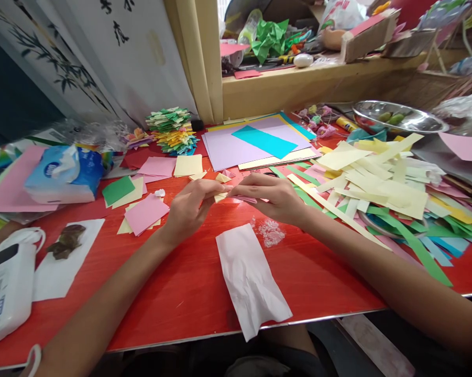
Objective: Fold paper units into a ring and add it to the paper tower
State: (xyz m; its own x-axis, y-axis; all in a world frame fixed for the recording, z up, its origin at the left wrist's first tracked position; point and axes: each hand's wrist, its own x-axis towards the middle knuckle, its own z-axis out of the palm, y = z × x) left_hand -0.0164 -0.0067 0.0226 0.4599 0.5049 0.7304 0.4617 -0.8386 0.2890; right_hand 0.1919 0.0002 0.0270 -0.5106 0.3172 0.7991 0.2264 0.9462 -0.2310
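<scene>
My left hand (190, 207) and my right hand (273, 195) meet over the middle of the red table, fingertips almost touching. Under my left fingers a small folded piece of yellow paper (220, 197) shows, pinched at its edge. A pink folded paper (247, 199) pokes out beneath my right fingers, which are closed over it. How the two papers join is hidden by the fingers. Just beyond lie small folded yellow pieces (222, 178) and a pink one. Pink squares (146, 213) and yellow squares (188, 165) of paper lie to the left.
A crumpled white tissue (253, 277) hangs over the front edge of the table. Paper strips (388, 178) pile up at right, near a metal bowl (401, 118). A stack of folded paper (172, 131), lilac sheets (223, 149) and a tissue pack (65, 173) stand further back.
</scene>
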